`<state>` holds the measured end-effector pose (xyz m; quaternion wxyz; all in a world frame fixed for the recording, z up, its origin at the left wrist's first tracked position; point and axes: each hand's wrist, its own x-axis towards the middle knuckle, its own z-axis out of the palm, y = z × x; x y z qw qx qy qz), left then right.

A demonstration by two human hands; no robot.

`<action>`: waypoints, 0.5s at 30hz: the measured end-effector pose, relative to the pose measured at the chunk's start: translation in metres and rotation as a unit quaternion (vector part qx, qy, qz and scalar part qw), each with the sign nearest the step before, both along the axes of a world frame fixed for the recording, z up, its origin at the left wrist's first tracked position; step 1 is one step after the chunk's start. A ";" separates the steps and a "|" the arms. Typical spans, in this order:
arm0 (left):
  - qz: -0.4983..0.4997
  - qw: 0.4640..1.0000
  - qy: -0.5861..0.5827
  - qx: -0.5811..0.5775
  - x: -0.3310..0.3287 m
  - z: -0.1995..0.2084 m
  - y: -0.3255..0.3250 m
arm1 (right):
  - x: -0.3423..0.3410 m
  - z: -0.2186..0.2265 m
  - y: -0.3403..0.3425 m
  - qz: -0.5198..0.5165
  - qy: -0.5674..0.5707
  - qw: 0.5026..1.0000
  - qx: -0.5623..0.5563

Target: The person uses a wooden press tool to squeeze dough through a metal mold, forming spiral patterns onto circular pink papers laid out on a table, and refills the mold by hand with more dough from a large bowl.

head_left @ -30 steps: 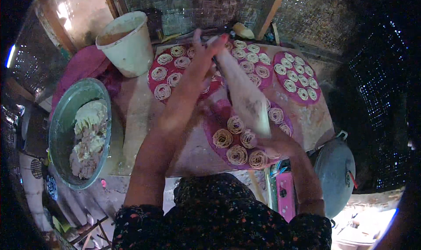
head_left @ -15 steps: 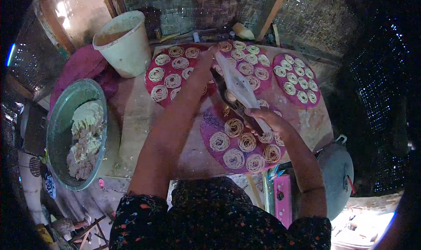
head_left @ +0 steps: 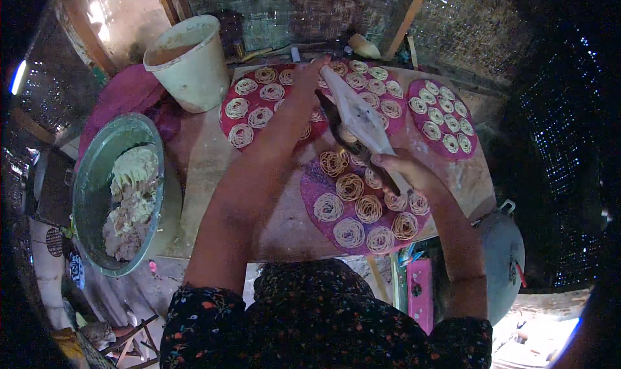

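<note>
A long wooden noodle press (head_left: 359,118) hangs over the table, its two handles pointing away and toward me. My left hand (head_left: 305,79) grips its far handle and my right hand (head_left: 406,173) grips its near handle. Below the press lies a round purple tray (head_left: 317,207) bearing several coiled noodle spirals (head_left: 350,186). A red-purple tray (head_left: 226,113) at the back left, another (head_left: 396,120) behind the press, and a third (head_left: 471,148) at the right carry more spirals.
A green bowl (head_left: 87,194) of pale dough sits at the left. A cream bucket (head_left: 189,62) stands at the back left on a magenta cloth (head_left: 119,94). A grey pot (head_left: 501,259) sits low at the right. Woven walls surround the wooden table (head_left: 207,168).
The press has swung lower and nearer over the front tray, with both hands staying on its handles. The view has shifted slightly.
</note>
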<state>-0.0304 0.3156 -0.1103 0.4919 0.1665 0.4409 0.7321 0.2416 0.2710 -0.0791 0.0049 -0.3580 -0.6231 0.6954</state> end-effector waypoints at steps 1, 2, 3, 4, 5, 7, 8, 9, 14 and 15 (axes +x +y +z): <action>-0.006 1.000 -0.006 -0.005 -0.003 0.005 -0.002 | -0.002 -0.002 -0.001 -0.009 0.001 1.000 -0.013; -0.010 1.000 -0.012 -0.012 -0.008 0.005 -0.004 | -0.004 0.000 -0.005 -0.007 0.003 1.000 -0.014; -0.008 1.000 -0.010 -0.013 -0.014 0.003 -0.009 | -0.004 0.003 -0.010 0.000 0.034 0.999 -0.012; -0.040 0.999 0.003 0.006 -0.020 0.001 -0.016 | -0.004 0.005 -0.014 0.006 0.066 0.998 -0.009; -0.072 0.997 0.014 0.024 -0.023 -0.002 -0.021 | -0.005 0.002 -0.016 -0.015 0.050 0.999 0.004; -0.034 0.999 -0.013 -0.006 -0.013 -0.007 -0.020 | 0.001 0.003 -0.017 -0.010 0.057 0.998 -0.007; 0.001 0.999 -0.044 -0.032 -0.004 -0.008 -0.018 | 0.007 0.003 -0.015 -0.010 0.060 0.998 -0.015; -0.001 0.998 -0.045 -0.033 0.004 -0.010 -0.017 | 0.011 0.000 -0.009 -0.011 0.059 0.998 -0.015; -0.006 0.997 -0.073 0.020 0.001 -0.038 -0.003 | 0.005 -0.025 0.009 -0.026 0.012 0.998 0.053; 0.008 0.997 -0.069 0.022 -0.016 -0.058 -0.006 | -0.007 -0.034 0.010 -0.012 0.016 0.998 0.054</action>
